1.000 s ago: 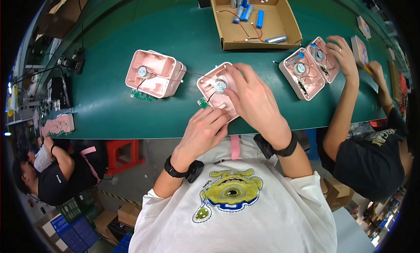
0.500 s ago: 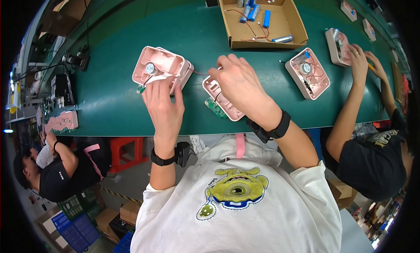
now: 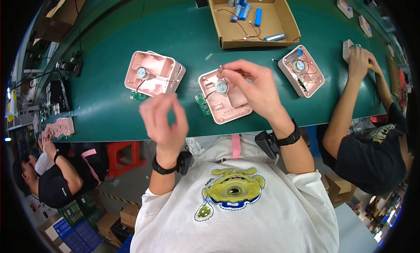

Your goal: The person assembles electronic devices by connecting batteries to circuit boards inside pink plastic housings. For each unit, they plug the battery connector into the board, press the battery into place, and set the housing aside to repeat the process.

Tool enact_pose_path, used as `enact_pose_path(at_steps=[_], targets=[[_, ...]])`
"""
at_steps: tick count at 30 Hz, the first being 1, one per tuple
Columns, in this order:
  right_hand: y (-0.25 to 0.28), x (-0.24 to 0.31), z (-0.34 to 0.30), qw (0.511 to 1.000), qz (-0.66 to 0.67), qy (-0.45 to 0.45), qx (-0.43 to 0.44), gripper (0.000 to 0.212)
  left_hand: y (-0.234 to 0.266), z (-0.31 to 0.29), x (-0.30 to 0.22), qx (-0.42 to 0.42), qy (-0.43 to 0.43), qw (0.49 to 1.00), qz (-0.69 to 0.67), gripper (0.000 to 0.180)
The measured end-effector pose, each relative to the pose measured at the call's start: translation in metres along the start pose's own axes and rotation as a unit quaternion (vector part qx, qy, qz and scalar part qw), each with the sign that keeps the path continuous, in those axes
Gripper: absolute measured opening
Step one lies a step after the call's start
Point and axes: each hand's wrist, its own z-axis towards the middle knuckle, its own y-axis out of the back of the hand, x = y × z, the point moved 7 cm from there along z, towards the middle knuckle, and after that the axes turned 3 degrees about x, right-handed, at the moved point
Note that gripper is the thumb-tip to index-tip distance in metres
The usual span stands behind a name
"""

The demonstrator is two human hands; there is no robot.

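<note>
My right hand [image 3: 258,84] is above the middle pink plastic case [image 3: 227,115], its thumb and fingers pinched on a thin wire with a blurred pale end. A round metal speaker [image 3: 222,87] sits in that case, and a green circuit board [image 3: 202,105] sticks out at its left side. Smeared by motion, my left hand [image 3: 162,122] hovers just below the left pink case [image 3: 175,62], apart from it. That case holds another round speaker [image 3: 143,73] and a red wire, with a green circuit board [image 3: 138,96] under its near edge.
A cardboard box [image 3: 258,44] of blue battery cells [image 3: 258,17] stands at the back. To the right lies a pink case [image 3: 319,83] with a battery and speaker. A co-worker's hands [image 3: 361,62] work on a case farther right. Another person sits at far left beside pink parts [image 3: 61,127].
My left hand has come off the left case toward me. My right hand has shifted right and lifted, uncovering the middle case and its speaker. The view has shifted slightly.
</note>
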Motion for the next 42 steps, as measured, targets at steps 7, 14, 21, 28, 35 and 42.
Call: enact_pose_path(at_steps=[7,14,21,28,35,42], targets=[[0.020,0.006,-0.017,0.974,0.222,-0.041,-0.005,0.018,-0.049,-0.024,-0.033,0.197,0.126,0.962,-0.139,0.040],[0.035,0.004,-0.028,0.963,0.266,-0.030,-0.045,0.017,-0.073,-0.031,-0.014,0.298,0.267,0.895,-0.197,0.048],[0.045,0.003,-0.035,0.964,0.260,-0.033,-0.039,0.014,-0.099,-0.045,-0.003,0.259,0.385,0.792,-0.398,0.047],[0.055,0.002,-0.041,0.965,0.249,-0.050,-0.068,0.010,-0.120,-0.043,-0.019,0.255,0.409,0.732,-0.482,0.043],[0.045,0.003,-0.048,0.977,0.183,-0.112,-0.009,0.007,-0.119,-0.044,-0.027,0.241,0.415,0.693,-0.537,0.040],[0.021,-0.003,-0.046,0.995,-0.093,-0.033,-0.013,0.007,-0.120,-0.050,-0.029,0.217,0.416,0.685,-0.558,0.034]])
